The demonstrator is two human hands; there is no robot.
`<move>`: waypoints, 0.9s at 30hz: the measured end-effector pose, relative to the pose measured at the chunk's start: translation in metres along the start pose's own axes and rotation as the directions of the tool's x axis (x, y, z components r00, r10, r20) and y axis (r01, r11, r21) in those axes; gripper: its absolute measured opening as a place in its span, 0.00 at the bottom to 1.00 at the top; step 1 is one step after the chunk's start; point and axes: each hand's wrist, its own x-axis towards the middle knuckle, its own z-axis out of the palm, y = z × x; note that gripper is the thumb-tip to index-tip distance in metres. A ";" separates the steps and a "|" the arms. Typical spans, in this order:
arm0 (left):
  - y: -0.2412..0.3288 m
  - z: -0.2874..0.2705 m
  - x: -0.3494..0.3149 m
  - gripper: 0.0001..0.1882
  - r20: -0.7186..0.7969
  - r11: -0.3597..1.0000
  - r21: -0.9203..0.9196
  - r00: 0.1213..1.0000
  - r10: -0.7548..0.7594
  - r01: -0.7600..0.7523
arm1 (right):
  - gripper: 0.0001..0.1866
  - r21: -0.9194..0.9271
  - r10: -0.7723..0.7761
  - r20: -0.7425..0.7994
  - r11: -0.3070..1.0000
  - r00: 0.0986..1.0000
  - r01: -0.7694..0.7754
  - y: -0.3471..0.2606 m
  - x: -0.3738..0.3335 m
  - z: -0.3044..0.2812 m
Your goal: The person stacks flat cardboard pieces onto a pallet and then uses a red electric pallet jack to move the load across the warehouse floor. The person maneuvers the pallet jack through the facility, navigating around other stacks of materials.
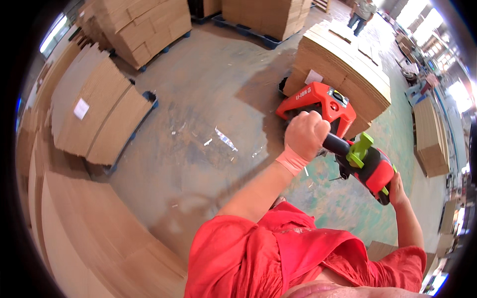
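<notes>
A red electric pallet jack (339,111) stands in front of me, its tiller head black and red with green levers. My left hand (307,135), with a pinkish band at the wrist, is closed round the black left end of the tiller handle (338,145). At the other end, my right hand (396,190) wraps the right grip, its fingers partly hidden behind the head. Just beyond the red body sits a tall stack of flat cardboard sheets (348,74) with a white paper on its side. The jack's forks are hidden.
Left of me, a cardboard stack (94,111) stands on a blue pallet (150,98). More stacks (144,30) on pallets (248,34) line the far side. Long brown sheets (119,223) lie close at my lower left. Scraps (226,139) litter the floor. Another person (362,15) stands far off.
</notes>
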 end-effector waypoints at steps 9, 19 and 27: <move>-0.027 0.033 -0.003 0.08 -0.094 0.996 0.070 0.994 0.060 -0.054 | 0.41 -0.065 -0.075 0.051 0.995 0.996 0.078 -0.001 0.039 0.013; -0.032 0.053 0.000 0.08 -0.115 0.996 0.090 0.993 0.027 -0.017 | 0.43 -0.033 -0.075 0.105 0.996 0.992 0.079 0.005 0.055 0.004; -0.039 0.066 0.001 0.10 -0.169 0.995 0.084 0.984 0.062 -0.048 | 0.42 0.047 -0.038 0.107 0.998 0.994 0.033 0.012 0.063 0.002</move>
